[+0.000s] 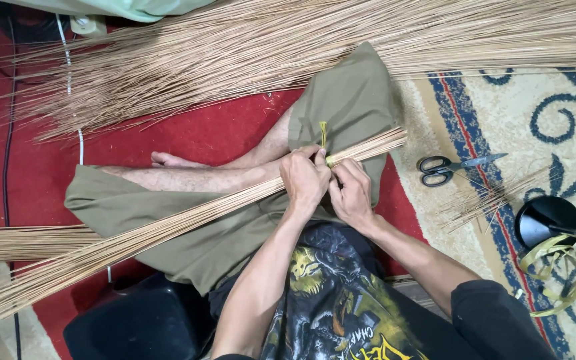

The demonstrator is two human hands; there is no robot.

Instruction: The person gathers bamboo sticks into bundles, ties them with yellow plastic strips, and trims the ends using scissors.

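A long bundle of thin tan sticks [168, 223] lies across my lap, its cut end pointing right and its loose end fanning out to the lower left. My left hand [306, 179] is closed around the bundle near the cut end. My right hand [353, 190] grips the same spot from below, fingers on a yellow-green strap [323, 135] wound around the sticks. The strap's free end sticks up above my hands.
A big pile of loose sticks [301, 40] spreads across the top. Black-handled scissors [443, 168] lie on the patterned carpet to the right. A black round base with yellow strap coils [551, 227] sits at far right. A black object [138, 320] sits at lower left.
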